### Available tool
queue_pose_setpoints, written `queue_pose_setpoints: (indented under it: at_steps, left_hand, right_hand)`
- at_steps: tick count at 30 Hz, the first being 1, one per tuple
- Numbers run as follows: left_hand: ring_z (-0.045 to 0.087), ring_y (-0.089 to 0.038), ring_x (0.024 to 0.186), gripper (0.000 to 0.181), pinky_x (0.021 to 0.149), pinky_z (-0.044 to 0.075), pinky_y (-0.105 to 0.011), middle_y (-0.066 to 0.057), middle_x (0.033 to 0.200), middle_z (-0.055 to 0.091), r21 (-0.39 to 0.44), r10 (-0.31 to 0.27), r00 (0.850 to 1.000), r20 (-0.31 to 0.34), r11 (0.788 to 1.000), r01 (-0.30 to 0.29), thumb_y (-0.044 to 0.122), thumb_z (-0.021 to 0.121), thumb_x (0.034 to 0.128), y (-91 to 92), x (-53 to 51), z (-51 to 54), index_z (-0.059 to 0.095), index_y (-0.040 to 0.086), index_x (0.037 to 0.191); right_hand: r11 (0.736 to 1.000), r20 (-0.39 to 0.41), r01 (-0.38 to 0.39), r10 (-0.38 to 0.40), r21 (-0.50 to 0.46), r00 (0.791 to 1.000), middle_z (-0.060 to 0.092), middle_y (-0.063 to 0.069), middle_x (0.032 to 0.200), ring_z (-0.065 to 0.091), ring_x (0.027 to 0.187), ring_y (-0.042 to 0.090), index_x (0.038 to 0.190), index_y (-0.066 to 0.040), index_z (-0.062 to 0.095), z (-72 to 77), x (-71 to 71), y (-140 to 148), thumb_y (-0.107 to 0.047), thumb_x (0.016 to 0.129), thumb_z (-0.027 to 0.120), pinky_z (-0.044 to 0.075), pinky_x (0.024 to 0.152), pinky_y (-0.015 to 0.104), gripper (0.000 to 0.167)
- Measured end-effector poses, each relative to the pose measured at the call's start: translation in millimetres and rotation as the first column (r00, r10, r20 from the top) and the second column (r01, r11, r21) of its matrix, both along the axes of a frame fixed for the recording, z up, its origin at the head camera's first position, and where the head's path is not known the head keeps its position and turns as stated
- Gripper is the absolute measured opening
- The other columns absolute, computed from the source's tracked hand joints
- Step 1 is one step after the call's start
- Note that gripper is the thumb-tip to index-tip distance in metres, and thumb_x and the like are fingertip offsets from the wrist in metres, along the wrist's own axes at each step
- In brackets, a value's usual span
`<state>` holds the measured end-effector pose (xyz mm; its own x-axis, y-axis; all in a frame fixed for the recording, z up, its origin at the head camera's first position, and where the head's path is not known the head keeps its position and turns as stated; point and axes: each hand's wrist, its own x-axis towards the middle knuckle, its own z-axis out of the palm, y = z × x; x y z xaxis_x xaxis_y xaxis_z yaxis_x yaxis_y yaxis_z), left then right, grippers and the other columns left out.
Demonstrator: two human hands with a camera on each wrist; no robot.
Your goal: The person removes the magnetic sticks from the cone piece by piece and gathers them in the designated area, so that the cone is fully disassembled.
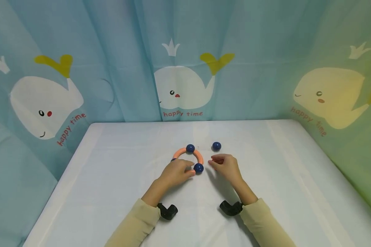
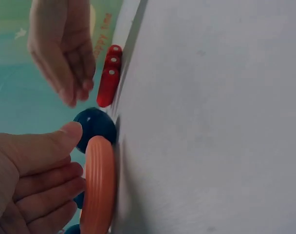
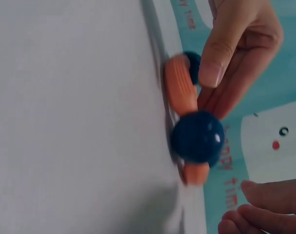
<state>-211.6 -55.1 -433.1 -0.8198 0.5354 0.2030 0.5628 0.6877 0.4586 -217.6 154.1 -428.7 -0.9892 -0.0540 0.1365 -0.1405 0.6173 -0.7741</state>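
Observation:
A ring of orange ridged curved rods and blue balls lies on the white table, partly covered by my left hand. That hand is over the ring's near left side, its thumb and fingers loosely spread beside an orange rod. Its thumb tip is close to the near blue ball; whether they touch, I cannot tell. My right hand hovers right of the ring, fingers loosely bent and nothing seen between them. Red rods with white dots show beyond it in the left wrist view.
A loose blue ball sits behind my right hand. Black wrist devices are on both wrists. Beyond the table's back edge hangs a blue-green curtain printed with whales.

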Motion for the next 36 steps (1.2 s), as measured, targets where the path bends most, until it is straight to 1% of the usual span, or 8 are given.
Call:
queue_pose_setpoints:
  at_steps: [4,9,13,16,20,25,29,36]
  left_hand:
    - [0.04,-0.002,0.049,0.019,0.056,0.036,-0.02,0.01,0.053,0.044,0.03,0.0,1.0,-0.02,1.0,0.001,0.023,0.07,0.0829,0.6,2.9,-5.9,0.059,0.016,0.069]
    - [0.039,-0.004,0.052,0.02,0.052,0.032,-0.021,0.011,0.055,0.038,-0.025,0.013,0.998,-0.057,1.0,-0.015,0.023,0.073,0.0801,2.0,6.9,-7.9,0.058,0.015,0.07]
    - [0.041,-0.006,0.055,0.021,0.052,0.032,-0.023,0.01,0.058,0.04,-0.105,0.021,0.996,-0.092,0.994,-0.031,0.025,0.072,0.0805,3.5,7.9,-9.1,0.056,0.016,0.07]
    - [0.044,-0.006,0.058,0.018,0.053,0.036,-0.024,0.01,0.062,0.046,-0.138,0.024,0.991,-0.13,0.99,-0.042,0.026,0.071,0.081,4.1,7.9,-10.2,0.058,0.018,0.072]
    - [0.049,-0.005,0.059,0.018,0.052,0.039,-0.024,0.01,0.064,0.054,-0.154,0.021,0.98,-0.196,0.987,-0.052,0.025,0.067,0.0849,4.6,7.8,-11.7,0.061,0.018,0.07]
    - [0.053,-0.006,0.058,0.018,0.052,0.041,-0.024,0.008,0.064,0.058,-0.174,-0.007,0.967,-0.254,0.984,-0.038,0.024,0.066,0.0857,4.9,8.0,-11.9,0.061,0.017,0.069]
    - [0.054,-0.006,0.058,0.017,0.053,0.042,-0.023,0.008,0.064,0.058,-0.18,-0.021,0.968,-0.251,0.983,-0.025,0.023,0.067,0.0847,4.1,7.7,-10.8,0.062,0.018,0.069]
    - [0.05,-0.003,0.056,0.016,0.053,0.04,-0.021,0.009,0.062,0.056,-0.161,-0.033,0.979,-0.203,0.987,0.0,0.02,0.069,0.0839,1.6,8.9,-7.5,0.064,0.017,0.069]
  right_hand:
    - [0.999,-0.049,-0.048,0.048,0.005,0.998,0.068,0.016,0.087,0.065,0.078,0.026,0.096,0.008,0.067,-1.5,-0.6,-12,-0.007,0.079,0.072,0.052,0.069,0.036,0.024]
    - [0.993,-0.095,-0.12,0.119,-0.003,0.988,0.068,0.016,0.086,0.065,0.077,0.026,0.096,0.007,0.068,-3.1,1.5,-22,-0.007,0.076,0.074,0.053,0.068,0.035,0.025]
    - [0.99,-0.113,-0.144,0.144,0.011,0.983,0.068,0.013,0.086,0.065,0.075,0.024,0.094,0.006,0.069,-6.4,4.7,-26,-0.005,0.073,0.077,0.053,0.068,0.035,0.026]
    - [0.986,-0.118,-0.154,0.16,0.06,0.98,0.067,0.01,0.087,0.064,0.076,0.022,0.093,0.003,0.07,-9.0,7.0,-29,-0.007,0.07,0.08,0.052,0.068,0.035,0.027]
    - [0.978,-0.13,-0.173,0.187,0.113,0.974,0.065,0.008,0.088,0.062,0.079,0.022,0.09,0.001,0.07,-10.3,8.8,-32,-0.008,0.068,0.081,0.051,0.072,0.036,0.026]
    - [0.979,-0.136,-0.173,0.186,0.105,0.973,0.064,0.008,0.087,0.062,0.081,0.022,0.088,0.002,0.071,-10.2,9.8,-33,-0.004,0.067,0.081,0.052,0.073,0.036,0.024]
    - [0.979,-0.145,-0.184,0.196,0.092,0.97,0.065,0.009,0.087,0.063,0.081,0.023,0.088,0.003,0.07,-11.7,8.3,-32,-0.002,0.067,0.08,0.052,0.073,0.035,0.023]
    - [0.979,-0.133,-0.184,0.194,0.086,0.972,0.065,0.009,0.089,0.063,0.082,0.022,0.091,0.003,0.07,-13.0,2.7,-28,-0.002,0.069,0.079,0.052,0.074,0.034,0.024]
